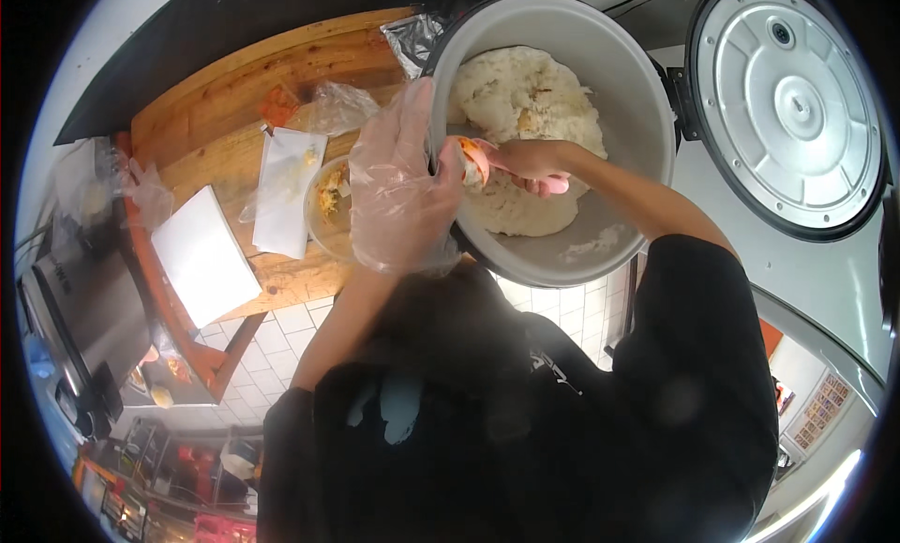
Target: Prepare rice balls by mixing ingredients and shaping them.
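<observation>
One left hand [403,182] in a loose clear plastic glove stands at the left rim of a big rice cooker [642,210], its fingers long and nearly straight, pointing away from the wearer. Its thumb side turns toward the cooker's opening; from where I stand, I cannot tell whether the thumb pinches anything. Over that opening, the bare right hand [534,163] is curled around the handle of a pink rice paddle [557,184], the handle's end poking out below the fist. The paddle's head points left, toward the cooker's rim and the gloved thumb, and is smeared orange-red; the white lump on it looks like rice, though the view there is small and blurred.

Inside the cooker lies white cooked rice [534,89], browned in patches, with a few grains stuck to the grey wall. Right of the cooker, its round metal lid [797,112] stands hinged open. Left of the cooker stretches a wooden table [202,135]. On it, nearest the cooker, a clear bowl [323,232] holds yellow-orange food, partly behind the glove. Farther left of the cooker lie a folded white paper [286,192] and a white stack of sheets [206,255].
</observation>
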